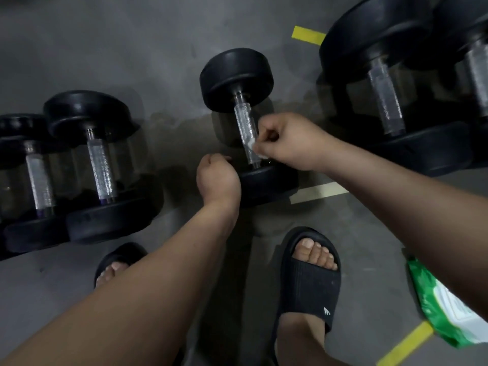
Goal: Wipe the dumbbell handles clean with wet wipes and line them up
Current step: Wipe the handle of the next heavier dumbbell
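Right-hand fingers (265, 147) were curled tight, pinching a small white wet wipe (252, 145) against the knurled handle (245, 133) of the middle dumbbell (236, 77), low on the bar near its close end. The right hand (285, 140) came in from the right, knuckles up.

The left hand (217, 180) sat at the left edge of that dumbbell's near head (266, 183). Its fingers were curled under and hidden behind the back of the hand, so I could not tell whether they gripped the head or only rested by it.

The middle dumbbell lay on the grey floor (132, 35), handle running away from me, far head up-frame. A strip of pale tape (317, 192) lay just right of the near head.

On the left I logged two dumbbells side by side (100, 165) (34, 178), handles roughly parallel to the middle one. On the right were two larger dumbbells (385, 96) (478, 75), close together.

Below the arms I noted black slides on both feet (309, 281) (118, 257). A green-and-white wipes pack (443, 299) lay on the floor at lower right, partly under the right forearm, beside yellow tape (404, 344). More yellow tape (307, 35) showed up top.
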Demonstrator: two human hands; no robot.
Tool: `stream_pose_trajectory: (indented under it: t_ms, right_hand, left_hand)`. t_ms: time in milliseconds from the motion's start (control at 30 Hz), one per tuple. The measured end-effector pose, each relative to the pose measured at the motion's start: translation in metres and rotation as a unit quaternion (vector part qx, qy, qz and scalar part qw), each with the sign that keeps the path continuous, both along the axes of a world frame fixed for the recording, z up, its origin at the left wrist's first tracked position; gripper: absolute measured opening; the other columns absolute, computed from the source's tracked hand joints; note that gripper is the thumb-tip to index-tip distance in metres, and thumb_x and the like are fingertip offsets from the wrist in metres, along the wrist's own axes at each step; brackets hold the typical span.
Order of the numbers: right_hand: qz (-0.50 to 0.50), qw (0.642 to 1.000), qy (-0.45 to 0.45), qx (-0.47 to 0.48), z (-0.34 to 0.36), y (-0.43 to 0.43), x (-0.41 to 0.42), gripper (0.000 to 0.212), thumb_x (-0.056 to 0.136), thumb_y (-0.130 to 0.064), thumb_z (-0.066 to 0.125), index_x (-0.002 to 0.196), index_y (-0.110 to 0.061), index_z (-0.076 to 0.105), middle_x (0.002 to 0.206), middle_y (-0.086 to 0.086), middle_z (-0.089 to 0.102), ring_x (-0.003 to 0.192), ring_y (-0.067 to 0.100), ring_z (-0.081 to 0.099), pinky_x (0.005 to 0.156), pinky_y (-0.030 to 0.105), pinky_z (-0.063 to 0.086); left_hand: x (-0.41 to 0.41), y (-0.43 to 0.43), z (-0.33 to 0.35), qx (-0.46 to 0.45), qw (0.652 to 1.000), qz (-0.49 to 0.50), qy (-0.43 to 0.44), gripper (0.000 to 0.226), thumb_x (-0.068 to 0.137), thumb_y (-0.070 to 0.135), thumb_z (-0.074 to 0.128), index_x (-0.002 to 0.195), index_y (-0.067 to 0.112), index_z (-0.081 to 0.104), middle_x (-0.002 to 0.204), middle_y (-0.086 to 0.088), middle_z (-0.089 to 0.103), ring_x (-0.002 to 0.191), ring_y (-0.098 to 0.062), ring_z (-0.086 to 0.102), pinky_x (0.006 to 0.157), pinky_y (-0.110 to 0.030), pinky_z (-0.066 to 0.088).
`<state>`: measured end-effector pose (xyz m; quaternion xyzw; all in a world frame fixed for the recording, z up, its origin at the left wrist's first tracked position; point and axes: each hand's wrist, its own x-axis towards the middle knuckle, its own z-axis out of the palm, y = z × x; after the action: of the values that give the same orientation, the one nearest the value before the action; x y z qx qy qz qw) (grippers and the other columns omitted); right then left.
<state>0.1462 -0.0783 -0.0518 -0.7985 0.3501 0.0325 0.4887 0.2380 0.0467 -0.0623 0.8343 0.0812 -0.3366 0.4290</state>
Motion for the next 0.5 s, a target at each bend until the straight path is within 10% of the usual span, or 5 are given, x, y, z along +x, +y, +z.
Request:
stream_pose_trajectory:
  t_ms: [333,500]
  right_hand:
    - [0.009,0.999,-0.042,0.03,-0.001,-0.007,0.011,0.021,0.084,-0.015,0.079,0.074,-0.01,0.061,0.066,-0.009,0.056,0.058,-0.001,0.047,0.057,0.014,0.039]
    - [0.058,0.997,-0.023,0.04,0.002,-0.002,-0.005,0.014,0.083,-0.014,0.08,0.078,-0.008,0.068,0.071,-0.006,0.064,0.062,-0.003,0.053,0.059,0.012,0.041]
  left_hand:
    - [0.0,-0.004,0.012,0.012,1.0,0.012,0.021,0.032,0.099,0.02,0.036,0.112,0.004,0.06,0.112,-0.011,0.061,0.106,-0.027,0.058,0.085,-0.025,0.043]
    - [-0.021,-0.017,0.028,0.028,0.999,0.01,-0.016,0.044,0.089,0.039,0.036,0.117,0.015,0.06,0.125,-0.014,0.061,0.115,-0.038,0.054,0.103,-0.047,0.042]
